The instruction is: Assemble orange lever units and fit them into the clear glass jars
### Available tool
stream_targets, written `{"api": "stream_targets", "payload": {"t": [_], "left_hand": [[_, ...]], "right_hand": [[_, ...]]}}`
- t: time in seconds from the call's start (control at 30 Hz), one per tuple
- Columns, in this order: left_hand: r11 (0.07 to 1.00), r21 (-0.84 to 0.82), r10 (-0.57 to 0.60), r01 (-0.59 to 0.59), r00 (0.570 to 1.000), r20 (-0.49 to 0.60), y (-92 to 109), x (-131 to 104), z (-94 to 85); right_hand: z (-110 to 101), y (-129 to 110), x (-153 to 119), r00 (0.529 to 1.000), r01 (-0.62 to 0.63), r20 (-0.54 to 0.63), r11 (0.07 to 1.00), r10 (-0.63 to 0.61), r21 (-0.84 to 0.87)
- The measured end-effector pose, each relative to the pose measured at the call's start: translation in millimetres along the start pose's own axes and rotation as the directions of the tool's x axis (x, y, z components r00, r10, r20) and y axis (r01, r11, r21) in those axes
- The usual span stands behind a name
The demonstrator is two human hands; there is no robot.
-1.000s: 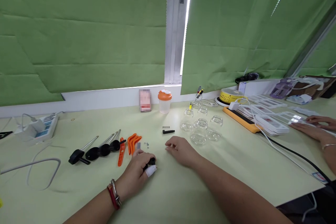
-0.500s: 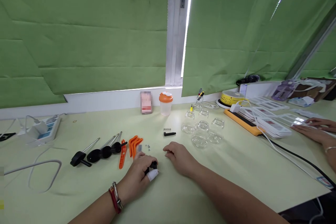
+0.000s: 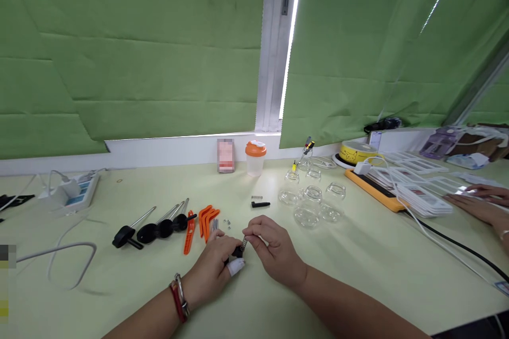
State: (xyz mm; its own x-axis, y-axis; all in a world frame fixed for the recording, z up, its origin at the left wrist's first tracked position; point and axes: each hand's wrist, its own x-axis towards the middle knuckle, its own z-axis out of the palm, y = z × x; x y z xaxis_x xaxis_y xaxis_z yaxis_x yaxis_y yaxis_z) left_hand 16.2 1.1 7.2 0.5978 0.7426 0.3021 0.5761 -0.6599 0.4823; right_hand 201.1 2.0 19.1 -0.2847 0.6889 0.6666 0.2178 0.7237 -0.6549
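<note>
My left hand (image 3: pixel 217 259), with a white wrap on one finger, is closed on a small black part (image 3: pixel 238 251). Between the fingertips of my right hand (image 3: pixel 276 249) is a small metal spring (image 3: pixel 244 243), its lower end at the black part. Beyond my hands lie a second spring (image 3: pixel 256 197) and a black pin-like piece (image 3: pixel 260 204). Small metal bits (image 3: pixel 227 223), orange angled pieces (image 3: pixel 207 220) and an orange strip (image 3: pixel 189 233) lie just left of them. Several black-knobbed metal rods (image 3: pixel 165 228) rest farther left.
Several glass jars (image 3: pixel 308 209) stand right of centre. An orange-lidded cup (image 3: pixel 255 159) and a pink box (image 3: pixel 226 156) stand by the wall. A power strip (image 3: pixel 81 193) and cable are at left. At right are white frames (image 3: pixel 425 201), an orange-edged case (image 3: pixel 374 190) and another person's hands (image 3: pixel 473 204).
My right hand now holds a spring against the black part in my left hand; earlier no spring showed at its fingers. The whole view has shifted slightly.
</note>
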Motion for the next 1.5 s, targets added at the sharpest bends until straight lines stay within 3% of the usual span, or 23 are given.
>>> {"api": "stream_targets", "payload": {"t": [0.33,0.63,0.97,1.27,1.37,1.5], "left_hand": [[0.999,0.017,0.047,-0.047,0.999,0.002,-3,-1,2.7],[0.999,-0.003,0.05,-0.05,0.999,-0.018,-5,-2,4.8],[0.998,-0.045,0.032,-0.032,0.999,-0.011,-1,0,0.9],[1.0,-0.008,-0.021,0.021,1.0,0.001,-3,-2,-5.9],[0.999,0.024,-0.028,0.029,0.999,-0.024,-14,-5,-11.7],[0.998,0.069,0.009,-0.014,0.997,0.071,-27,-9,-13.2]], "right_hand": [[4,-2,-1,0.984,0.067,0.172,0.994,-0.051,-0.09],[4,0,-2,0.978,0.115,0.185,0.987,-0.093,-0.113],[5,5,-6,0.963,0.072,0.268,0.992,-0.043,-0.1],[7,9,-9,0.944,-0.152,0.291,0.988,0.155,-0.035],[8,16,-10,0.919,-0.316,0.264,0.947,0.292,0.052],[13,35,-11,0.847,-0.522,0.228,0.831,0.479,0.191]]}}
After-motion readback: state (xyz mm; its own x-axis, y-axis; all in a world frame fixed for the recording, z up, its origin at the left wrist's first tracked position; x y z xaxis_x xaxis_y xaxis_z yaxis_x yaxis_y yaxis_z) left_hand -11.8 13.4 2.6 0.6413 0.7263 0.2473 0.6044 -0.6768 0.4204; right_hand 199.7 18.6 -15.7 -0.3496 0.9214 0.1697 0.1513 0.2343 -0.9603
